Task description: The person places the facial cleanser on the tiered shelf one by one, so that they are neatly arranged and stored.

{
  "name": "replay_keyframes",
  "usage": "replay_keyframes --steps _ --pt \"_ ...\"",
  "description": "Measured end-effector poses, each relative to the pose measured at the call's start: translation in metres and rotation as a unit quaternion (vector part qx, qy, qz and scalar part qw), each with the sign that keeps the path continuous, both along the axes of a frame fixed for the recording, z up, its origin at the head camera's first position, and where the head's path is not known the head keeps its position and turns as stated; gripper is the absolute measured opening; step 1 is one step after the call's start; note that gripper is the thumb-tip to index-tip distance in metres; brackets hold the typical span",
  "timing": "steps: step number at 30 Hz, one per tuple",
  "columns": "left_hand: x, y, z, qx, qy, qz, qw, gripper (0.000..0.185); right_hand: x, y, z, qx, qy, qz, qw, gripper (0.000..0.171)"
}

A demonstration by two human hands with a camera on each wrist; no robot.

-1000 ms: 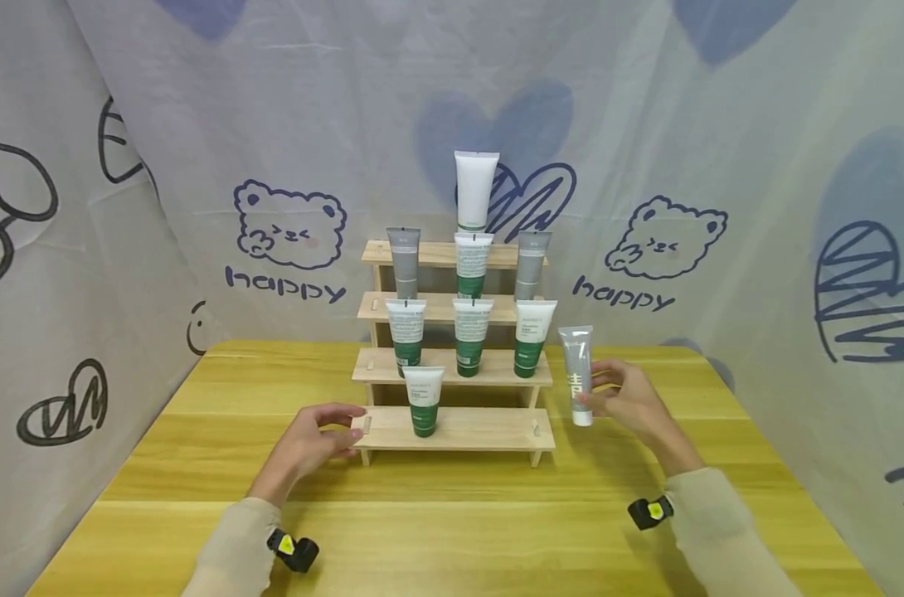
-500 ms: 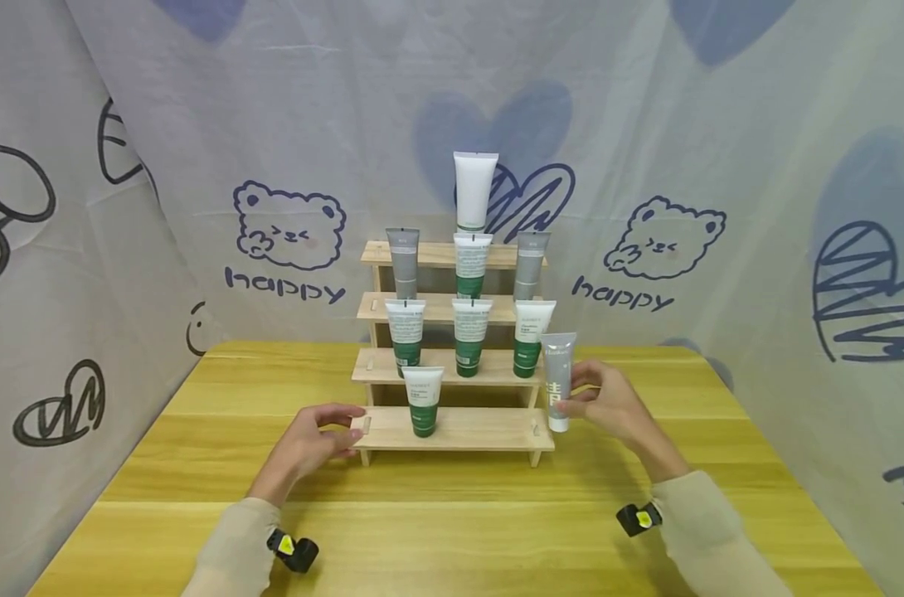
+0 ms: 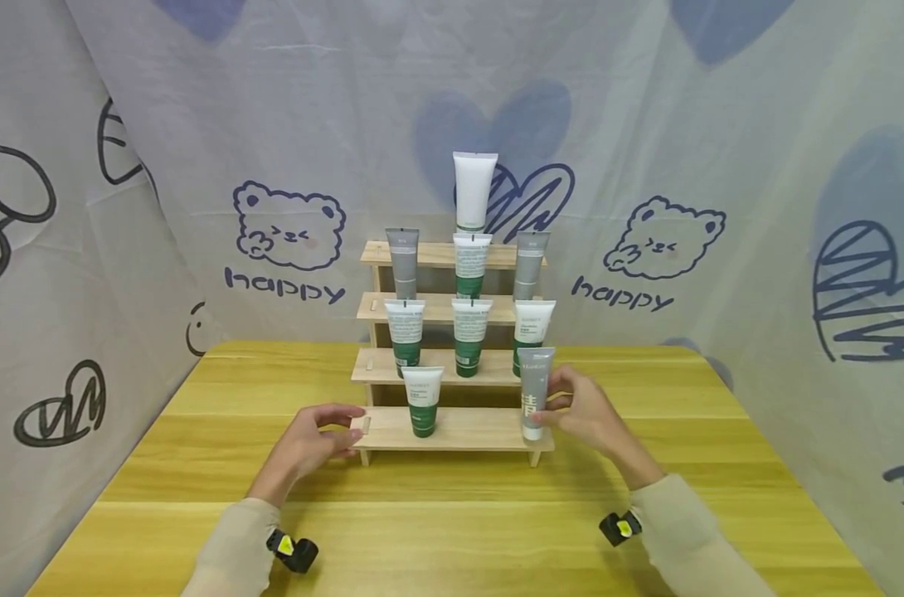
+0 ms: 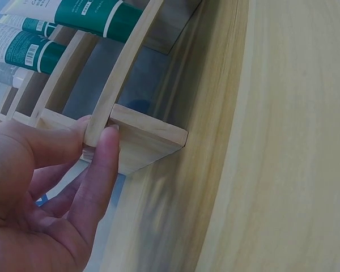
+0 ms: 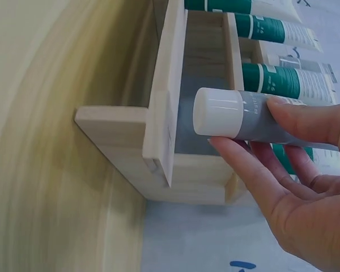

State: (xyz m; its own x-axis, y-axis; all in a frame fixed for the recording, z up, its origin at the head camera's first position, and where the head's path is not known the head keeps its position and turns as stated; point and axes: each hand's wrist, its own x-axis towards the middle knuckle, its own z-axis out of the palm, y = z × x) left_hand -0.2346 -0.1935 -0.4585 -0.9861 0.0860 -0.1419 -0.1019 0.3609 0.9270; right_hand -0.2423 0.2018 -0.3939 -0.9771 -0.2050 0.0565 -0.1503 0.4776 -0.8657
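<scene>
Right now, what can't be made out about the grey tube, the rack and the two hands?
- Grey tube: whether its cap touches the bottom shelf; head view too small, right wrist view ambiguous.
- Tube label print: too small, head view.
- Left hand: fingertips hidden behind rack end, head view.
- Right hand: thumb hidden by the tube.

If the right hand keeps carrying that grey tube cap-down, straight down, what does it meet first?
Probably the bottom step of the wooden rack: the grey tube in the right hand hangs with its cap just above that board, though depth is unclear.
</scene>
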Motion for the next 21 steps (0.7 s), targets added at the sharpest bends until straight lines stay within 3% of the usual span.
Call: replay_keyframes --steps 10,21 --pt "0.0 0.0 0.0 0.0 -0.003 0.005 1.0 0.035 0.001 -0.017 -0.008 -0.001 -0.005 -0.019 1.0 0.043" --pt "-0.001 0.0 -0.001 0.004 -0.005 0.005 1.0 0.035 -0.001 -0.027 -0.012 -0.007 0.006 -0.009 1.0 0.044"
